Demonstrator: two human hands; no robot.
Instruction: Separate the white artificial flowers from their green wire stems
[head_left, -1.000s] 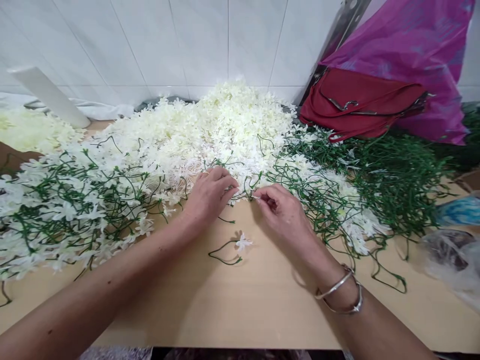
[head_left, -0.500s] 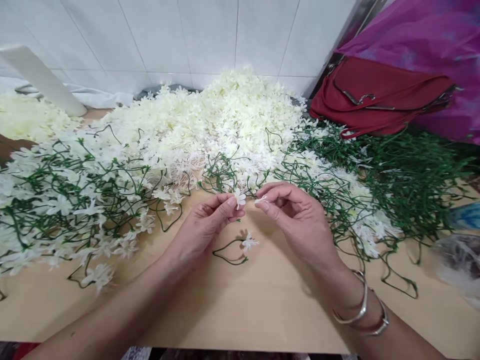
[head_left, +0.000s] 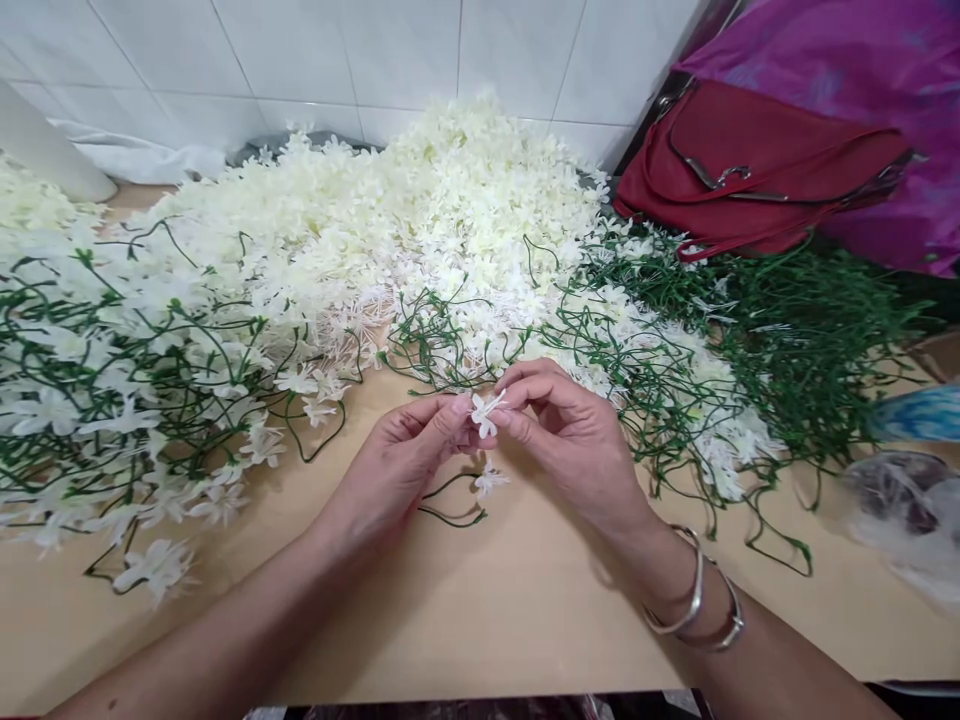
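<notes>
My left hand [head_left: 420, 440] pinches a small white artificial flower [head_left: 484, 416] between thumb and fingers, its petals facing up and toward me. My right hand [head_left: 574, 440] is closed at the fingertips on a thin white stamen piece [head_left: 496, 402], which meets the middle of the flower. Below my hands, a white flower on a curved green stem [head_left: 455, 520] lies on the table [head_left: 465, 610]. Two silvery bangles circle my right wrist. The far end of the stamen piece is hidden by my fingers.
A large heap of loose white petals [head_left: 465, 190] rises against the tiled wall. Stemmed white flowers [head_left: 150, 360] pile at the left, green stems [head_left: 810, 330] at the right. A red handbag [head_left: 765, 165], a purple bag [head_left: 840, 50] and a clear plastic bag [head_left: 911, 510] sit right.
My right hand has moved left, bringing the stamen piece to the flower in my left hand. The two were apart before. The camera view has shifted slightly.
</notes>
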